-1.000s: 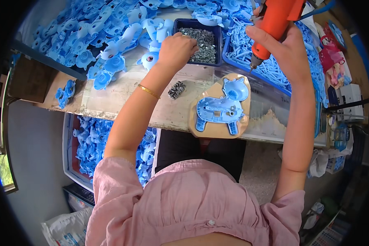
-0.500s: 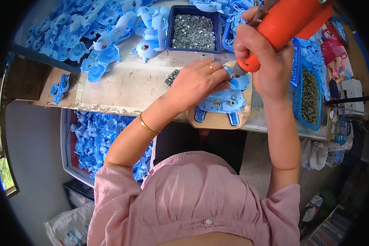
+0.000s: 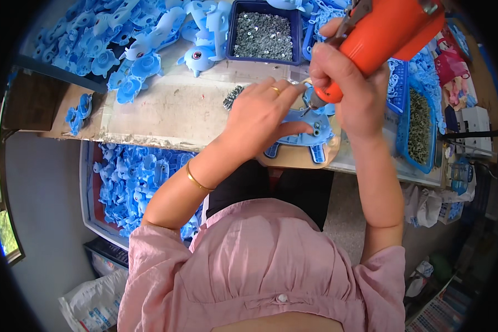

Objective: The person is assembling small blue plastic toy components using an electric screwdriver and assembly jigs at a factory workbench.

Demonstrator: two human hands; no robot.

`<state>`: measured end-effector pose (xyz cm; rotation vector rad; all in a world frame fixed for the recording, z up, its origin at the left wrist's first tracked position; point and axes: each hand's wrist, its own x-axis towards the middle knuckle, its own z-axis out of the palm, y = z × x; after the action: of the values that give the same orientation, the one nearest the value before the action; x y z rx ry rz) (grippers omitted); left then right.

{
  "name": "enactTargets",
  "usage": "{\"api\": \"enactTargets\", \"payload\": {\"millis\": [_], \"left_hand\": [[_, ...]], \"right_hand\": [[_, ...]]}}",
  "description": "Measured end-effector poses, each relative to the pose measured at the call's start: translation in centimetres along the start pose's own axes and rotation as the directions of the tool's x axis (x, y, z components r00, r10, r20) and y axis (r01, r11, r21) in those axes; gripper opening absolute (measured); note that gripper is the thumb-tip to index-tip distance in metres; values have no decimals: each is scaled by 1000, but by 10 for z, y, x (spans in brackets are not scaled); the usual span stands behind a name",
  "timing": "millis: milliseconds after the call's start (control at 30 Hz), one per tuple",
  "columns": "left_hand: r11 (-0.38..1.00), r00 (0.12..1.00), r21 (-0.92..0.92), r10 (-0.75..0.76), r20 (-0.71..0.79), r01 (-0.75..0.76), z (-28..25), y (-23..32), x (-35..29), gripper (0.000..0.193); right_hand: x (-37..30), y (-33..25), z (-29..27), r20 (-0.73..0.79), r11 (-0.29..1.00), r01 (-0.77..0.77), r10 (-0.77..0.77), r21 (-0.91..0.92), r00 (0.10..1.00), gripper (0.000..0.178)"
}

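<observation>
My right hand (image 3: pixel 355 83) is wrapped round an orange power screwdriver (image 3: pixel 384 36). Its bit points down and left at a blue plastic toy shell (image 3: pixel 307 135). This shell lies on a tan board (image 3: pixel 329 157) at the table's front edge, with its ribbed inner side up and small round metal pieces in it. My left hand (image 3: pixel 254 113) holds the shell from the left, thumb across its near part and fingers near the bit tip. The fingertips are partly hidden. Close to that hand sits a small pile of screws (image 3: pixel 233 97).
A dark blue tray of small metal pieces (image 3: pixel 297 33) stands behind my hands. Blue toy shells (image 3: pixel 108 39) heap up at the back left. A bin of blue parts (image 3: pixel 86 188) is below the table. At right, a light blue basket (image 3: pixel 430 166) holds screws.
The screwdriver and my right hand have shifted slightly left and nearer, the bit now further down the shell. My left thumb has spread out over the shell.
</observation>
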<state>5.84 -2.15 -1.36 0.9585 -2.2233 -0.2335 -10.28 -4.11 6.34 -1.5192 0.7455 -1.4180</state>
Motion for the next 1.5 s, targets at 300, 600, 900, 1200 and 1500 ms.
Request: {"api": "enactTargets", "payload": {"millis": [300,600,900,1200,1500], "left_hand": [[979,981,79,-192,33,189,6,2,-31,76],[970,972,85,-232,35,228,13,2,-33,68],[967,970,103,-239,41,234,14,0,-32,68],[967,968,100,-242,58,236,14,1,-33,68],[967,969,99,-242,52,236,18,-1,-34,67]], "right_hand": [[-22,34,19,-19,992,-129,129,-13,992,31],[-21,40,24,-63,992,-117,119,46,991,30],[-18,41,21,-34,992,-113,115,50,993,28],[-20,42,23,-13,992,-112,113,56,994,27],[-21,43,28,-51,997,-71,72,22,996,20]]}}
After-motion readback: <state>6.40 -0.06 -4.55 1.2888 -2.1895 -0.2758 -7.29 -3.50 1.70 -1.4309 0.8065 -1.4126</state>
